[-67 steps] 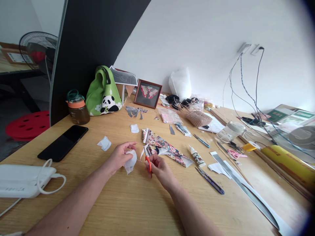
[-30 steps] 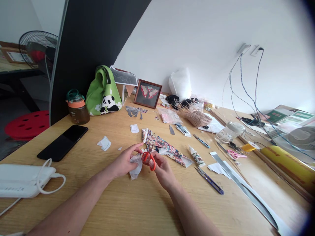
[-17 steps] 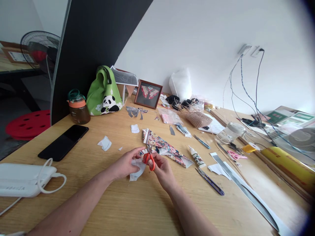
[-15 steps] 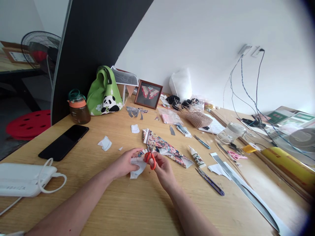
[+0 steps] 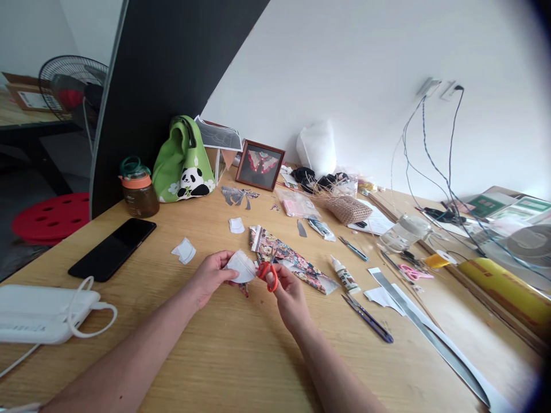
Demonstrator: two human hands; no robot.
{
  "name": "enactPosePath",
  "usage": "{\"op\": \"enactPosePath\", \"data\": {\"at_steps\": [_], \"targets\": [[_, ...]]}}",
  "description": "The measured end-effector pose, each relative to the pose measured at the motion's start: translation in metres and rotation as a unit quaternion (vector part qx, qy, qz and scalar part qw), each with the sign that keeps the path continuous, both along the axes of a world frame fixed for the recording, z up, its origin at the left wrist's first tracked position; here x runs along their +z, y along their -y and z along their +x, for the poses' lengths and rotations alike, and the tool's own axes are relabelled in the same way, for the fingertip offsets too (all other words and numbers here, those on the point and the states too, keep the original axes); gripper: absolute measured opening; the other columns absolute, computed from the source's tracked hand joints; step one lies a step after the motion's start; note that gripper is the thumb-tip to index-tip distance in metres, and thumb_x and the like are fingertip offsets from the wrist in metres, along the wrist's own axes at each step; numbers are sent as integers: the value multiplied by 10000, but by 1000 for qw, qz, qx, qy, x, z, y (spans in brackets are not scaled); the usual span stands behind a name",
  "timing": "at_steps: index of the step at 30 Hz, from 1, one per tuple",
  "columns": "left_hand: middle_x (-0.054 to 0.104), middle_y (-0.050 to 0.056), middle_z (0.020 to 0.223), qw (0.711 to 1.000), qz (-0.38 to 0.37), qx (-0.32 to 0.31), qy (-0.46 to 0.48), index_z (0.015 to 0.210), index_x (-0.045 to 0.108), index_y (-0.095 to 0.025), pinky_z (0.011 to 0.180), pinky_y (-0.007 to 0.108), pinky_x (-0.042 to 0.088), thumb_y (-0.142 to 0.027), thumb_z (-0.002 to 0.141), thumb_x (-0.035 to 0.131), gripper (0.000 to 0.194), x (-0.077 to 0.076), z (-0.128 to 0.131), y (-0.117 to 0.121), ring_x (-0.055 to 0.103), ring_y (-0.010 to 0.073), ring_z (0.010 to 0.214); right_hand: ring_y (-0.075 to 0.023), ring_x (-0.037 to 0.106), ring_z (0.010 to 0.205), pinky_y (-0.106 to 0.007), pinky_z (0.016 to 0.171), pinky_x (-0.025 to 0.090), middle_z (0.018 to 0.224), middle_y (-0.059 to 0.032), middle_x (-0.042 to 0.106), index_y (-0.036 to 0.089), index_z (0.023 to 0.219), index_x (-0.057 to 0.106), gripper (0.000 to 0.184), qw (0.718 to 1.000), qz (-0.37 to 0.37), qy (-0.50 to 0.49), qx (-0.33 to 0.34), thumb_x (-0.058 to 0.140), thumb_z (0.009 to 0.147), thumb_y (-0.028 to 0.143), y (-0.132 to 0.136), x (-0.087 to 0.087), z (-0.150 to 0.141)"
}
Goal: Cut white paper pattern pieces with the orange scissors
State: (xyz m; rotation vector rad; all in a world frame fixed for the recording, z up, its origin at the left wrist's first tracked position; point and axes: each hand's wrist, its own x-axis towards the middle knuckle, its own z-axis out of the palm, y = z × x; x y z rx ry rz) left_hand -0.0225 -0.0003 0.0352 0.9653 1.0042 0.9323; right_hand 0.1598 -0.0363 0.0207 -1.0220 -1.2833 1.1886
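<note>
My left hand (image 5: 214,277) is closed on a small white piece (image 5: 241,267), pinched between thumb and fingers; a bit of patterned fabric shows beneath it. In my right hand (image 5: 289,291) is a pair of scissors (image 5: 270,276) with red-orange handles, its blades pointing up and away, just right of the white piece. Behind the scissors lies a folded strip of floral fabric (image 5: 301,261) with a white underside. Two more white cut pieces, one left (image 5: 184,250) and one farther back (image 5: 236,225), rest on the table.
To the right lie a glue bottle (image 5: 344,275), purple-handled thread snips (image 5: 369,319) and a long grey curved strip (image 5: 430,332). A black phone (image 5: 112,249) and a white power bank (image 5: 43,315) lie left. A green panda bag (image 5: 185,166), brown bottle (image 5: 140,192) and framed piece (image 5: 260,165) stand behind.
My left hand has turned the white piece up and moved it slightly back and left. The scissors now stand clear to its right, tips tilted a little right.
</note>
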Motion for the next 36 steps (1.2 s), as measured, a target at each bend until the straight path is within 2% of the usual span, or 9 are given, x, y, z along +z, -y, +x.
{"op": "enactPosePath", "data": {"at_steps": [3, 7, 10, 14, 20, 26, 36], "targets": [[693, 40, 782, 999, 18, -31, -23, 907, 622, -120, 569, 249, 434, -153, 558, 658, 353, 0, 1, 1, 608, 163, 674, -198, 584, 870, -313, 825, 428, 870, -60, 665, 179, 852, 632, 239, 1000, 19, -21, 4, 619, 833, 418, 0, 0, 1], [691, 46, 827, 995, 36, -72, -62, 924, 643, -126, 552, 255, 446, -129, 554, 642, 370, -1, 5, 4, 613, 190, 727, -163, 557, 735, -269, 692, 425, 789, -44, 649, 165, 838, 641, 250, 999, 3, -27, 32, 643, 813, 414, -1, -1, 0], [699, 62, 866, 995, 39, -71, -66, 939, 654, -121, 558, 257, 451, -124, 557, 657, 381, -1, 7, 4, 622, 199, 743, -143, 522, 675, -250, 634, 401, 755, -33, 632, 158, 825, 647, 261, 999, -6, -27, 44, 663, 792, 416, -1, -2, -1], [718, 77, 863, 997, 4, -71, -5, 978, 670, -116, 576, 251, 455, -162, 597, 706, 385, -1, 3, 3, 647, 183, 692, -141, 518, 678, -245, 631, 396, 747, -28, 625, 161, 831, 646, 249, 999, -7, -29, 38, 663, 795, 407, 0, 0, -2], [709, 108, 771, 984, -76, -104, 126, 856, 713, -78, 602, 266, 488, -292, 667, 744, 287, -3, 0, 3, 631, 164, 648, -156, 535, 741, -261, 693, 416, 779, -38, 636, 163, 831, 641, 236, 999, 2, -39, 26, 653, 808, 398, 1, 0, -4], [701, 95, 822, 978, -78, -124, 149, 923, 714, -98, 619, 250, 491, -270, 681, 755, 299, -5, 6, 7, 607, 131, 650, -136, 504, 686, -249, 653, 393, 761, -20, 616, 166, 830, 631, 254, 999, -1, -52, -7, 654, 802, 418, 1, -3, -5], [708, 116, 810, 975, -86, -91, 183, 906, 711, -82, 681, 282, 506, -318, 685, 754, 326, -8, 12, 11, 633, 156, 689, -140, 505, 697, -257, 666, 397, 776, -24, 631, 168, 851, 633, 260, 997, 6, -51, -49, 643, 808, 425, 3, -6, -7]]}}
